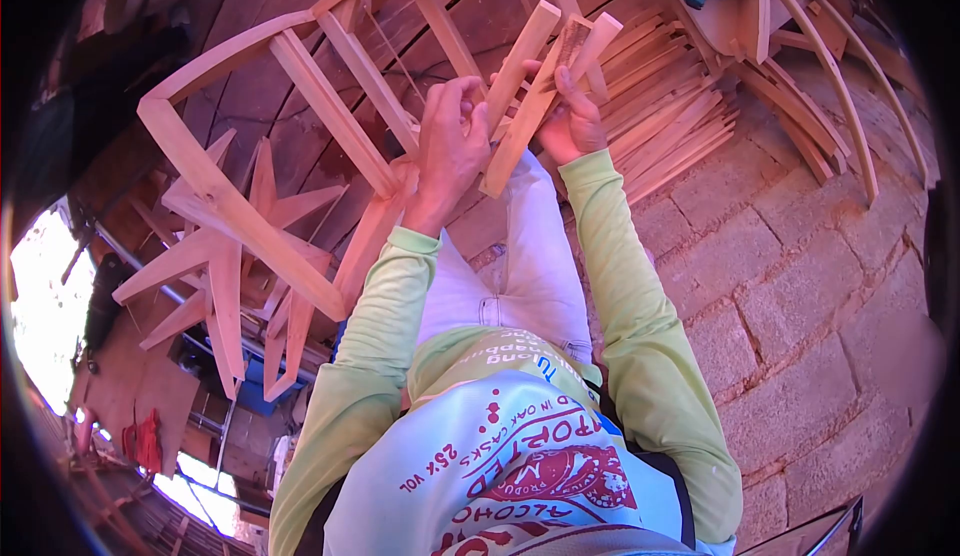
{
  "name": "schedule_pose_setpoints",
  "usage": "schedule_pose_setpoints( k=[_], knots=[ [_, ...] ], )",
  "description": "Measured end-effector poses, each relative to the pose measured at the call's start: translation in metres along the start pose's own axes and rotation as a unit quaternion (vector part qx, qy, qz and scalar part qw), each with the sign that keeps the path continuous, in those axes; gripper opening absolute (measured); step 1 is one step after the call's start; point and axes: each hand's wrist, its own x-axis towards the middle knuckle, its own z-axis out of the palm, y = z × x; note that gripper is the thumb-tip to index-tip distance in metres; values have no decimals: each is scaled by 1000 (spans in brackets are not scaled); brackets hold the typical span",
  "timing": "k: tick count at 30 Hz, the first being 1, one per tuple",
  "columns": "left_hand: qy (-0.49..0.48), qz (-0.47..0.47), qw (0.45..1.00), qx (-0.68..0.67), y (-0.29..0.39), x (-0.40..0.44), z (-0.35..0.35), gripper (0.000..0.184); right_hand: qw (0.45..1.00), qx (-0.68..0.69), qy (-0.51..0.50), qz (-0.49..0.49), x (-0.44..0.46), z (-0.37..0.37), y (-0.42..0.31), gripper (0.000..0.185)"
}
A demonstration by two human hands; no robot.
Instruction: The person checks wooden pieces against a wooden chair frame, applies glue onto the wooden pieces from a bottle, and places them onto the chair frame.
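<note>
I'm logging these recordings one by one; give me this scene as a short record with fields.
Left hand: left hand, fingers bent, beside the sticks; contact unclear
Right hand: right hand, gripping wooden sticks
Stick count: at least three
Left of picture: wooden frame
Right of sticks: pile of wood strips
Ground at right: blocks
Sleeves: light green
</note>
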Motion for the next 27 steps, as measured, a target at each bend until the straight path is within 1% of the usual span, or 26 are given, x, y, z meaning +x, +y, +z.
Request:
schedule_pose_setpoints(
  k=[2,5,6,8,9,11,12,13,14,15,16,17,19,20,21,23,24,25,27],
  knots=[
    [-48,9,999,-7,18,-2,-3,39,1000,1,16,1,2,-8,4,50],
    [-89,79,991,68,33,-4,7,44,999,-28,29,-17,0,-8,8,50],
    [-86,78,988,103,28,-5,16,48,999,-39,24,-21,-1,-4,8,50],
    [-69,76,988,118,27,-7,25,51,998,-61,15,-31,-8,3,7,51],
    [-60,74,988,124,27,-8,30,52,998,-46,20,-43,-12,4,7,51],
    [-42,20,998,35,26,-13,36,45,998,-19,13,-66,-8,2,8,53],
    [-23,-1,1000,-6,26,-10,35,42,995,-14,59,-74,-1,-25,16,54],
    [-13,-49,990,-133,25,-4,33,41,998,-21,17,-58,5,-45,13,55],
    [-5,-94,961,-259,23,-1,31,39,999,-25,-23,-39,6,-54,8,56],
    [-1,-139,914,-381,21,3,27,37,999,-26,-31,-30,4,-45,3,58],
    [46,-135,920,-364,18,14,20,30,999,-28,-36,-22,0,-36,-3,60],
    [65,-176,884,-427,9,28,12,31,999,-21,-28,-26,-2,-37,-6,61],
    [92,-251,788,-554,-18,62,1,36,999,-15,-6,-37,-10,-49,-15,63],
    [108,-272,719,-630,-31,81,2,33,999,-16,-9,-42,-16,-56,-20,64],
    [103,-262,686,-671,-54,101,8,30,999,-18,-13,-45,-24,-63,-25,65],
    [91,-238,616,-746,-108,140,30,24,998,-43,11,-40,-44,-77,-37,65],
    [118,-237,576,-774,-123,155,41,23,998,-46,15,-36,-54,-83,-43,65],
    [154,-253,558,-775,-123,169,49,18,998,-50,20,-32,-64,-90,-48,65],
    [240,-227,527,-783,-130,198,67,18,996,-55,60,-38,-81,-105,-56,63]
  ],
)
